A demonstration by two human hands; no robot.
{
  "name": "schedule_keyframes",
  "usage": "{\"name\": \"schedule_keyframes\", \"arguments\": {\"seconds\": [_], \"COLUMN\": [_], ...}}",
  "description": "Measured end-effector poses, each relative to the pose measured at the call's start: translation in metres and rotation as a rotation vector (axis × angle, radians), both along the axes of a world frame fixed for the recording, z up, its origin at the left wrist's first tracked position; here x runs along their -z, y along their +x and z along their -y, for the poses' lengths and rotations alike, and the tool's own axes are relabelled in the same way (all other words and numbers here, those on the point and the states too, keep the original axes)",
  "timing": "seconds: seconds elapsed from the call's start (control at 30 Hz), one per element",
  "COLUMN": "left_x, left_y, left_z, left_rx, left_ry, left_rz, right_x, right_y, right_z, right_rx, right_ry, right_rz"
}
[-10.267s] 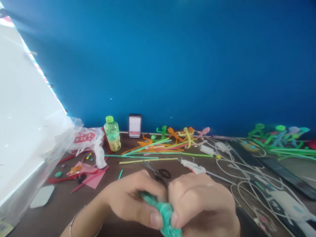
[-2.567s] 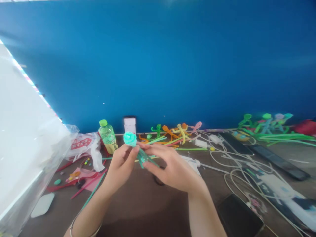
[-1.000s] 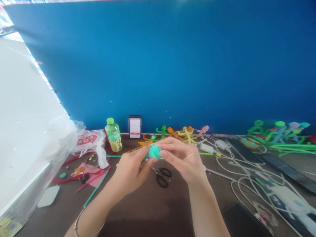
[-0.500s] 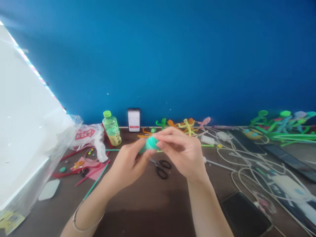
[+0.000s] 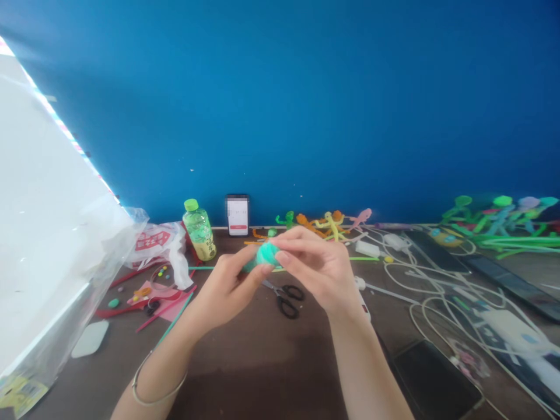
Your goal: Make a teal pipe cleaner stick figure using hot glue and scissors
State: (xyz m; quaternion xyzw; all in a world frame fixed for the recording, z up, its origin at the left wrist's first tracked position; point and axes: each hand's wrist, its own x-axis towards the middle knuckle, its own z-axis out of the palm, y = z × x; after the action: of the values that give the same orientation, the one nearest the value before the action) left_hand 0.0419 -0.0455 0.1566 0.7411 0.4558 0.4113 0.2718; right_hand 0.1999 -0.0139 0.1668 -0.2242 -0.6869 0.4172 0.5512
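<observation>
A small turquoise ball of wound pipe cleaner (image 5: pixel 267 253) is held above the desk between both hands. My left hand (image 5: pixel 231 286) grips its left side with thumb and fingers. On the other side, my right hand (image 5: pixel 317 265) pinches the ball between thumb and fingertips. Part of the ball is hidden by the fingers. Scissors with black handles (image 5: pixel 287 300) lie on the desk just below the hands, their blades partly covered by the left hand. Behind the hands stand pipe-cleaner figures, among them a yellow one (image 5: pixel 332 225) and a pink one (image 5: pixel 361 219).
To the left are a green-capped bottle (image 5: pixel 199 230), a white plastic bag (image 5: pixel 158 244) and pink scraps (image 5: pixel 170 306). A phone (image 5: pixel 238 217) leans against the blue wall. White cables (image 5: pixel 420 291) and a dark phone (image 5: pixel 437 379) lie right, with green pipe cleaners (image 5: pixel 516 242) beyond.
The turquoise ball has turned slightly in the fingers and shows more of its rounded face. My right hand has shifted a little to the left. Both hands keep their hold.
</observation>
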Motion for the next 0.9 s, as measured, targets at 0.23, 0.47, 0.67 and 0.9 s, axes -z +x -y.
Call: {"name": "schedule_keyframes", "arguments": {"seconds": [0.23, 0.47, 0.67, 0.9], "left_x": [0.008, 0.019, 0.032, 0.055], "left_y": [0.000, 0.003, 0.009, 0.022], "left_z": [-0.012, -0.025, -0.034, -0.052], "left_rx": [0.052, 0.102, 0.009, -0.005], "left_ry": [-0.017, -0.097, -0.241, -0.356], "left_rz": [0.154, 0.395, 0.743, 1.079], "right_x": [0.004, 0.005, 0.006, 0.029], "right_y": [0.002, 0.009, 0.009, 0.003], "right_z": [-0.004, -0.011, -0.014, -0.038], "right_rx": [0.013, 0.269, 0.230, -0.025], "right_ry": [-0.041, -0.057, -0.104, -0.287], "right_rz": [-0.006, -0.008, 0.177, 0.388]}}
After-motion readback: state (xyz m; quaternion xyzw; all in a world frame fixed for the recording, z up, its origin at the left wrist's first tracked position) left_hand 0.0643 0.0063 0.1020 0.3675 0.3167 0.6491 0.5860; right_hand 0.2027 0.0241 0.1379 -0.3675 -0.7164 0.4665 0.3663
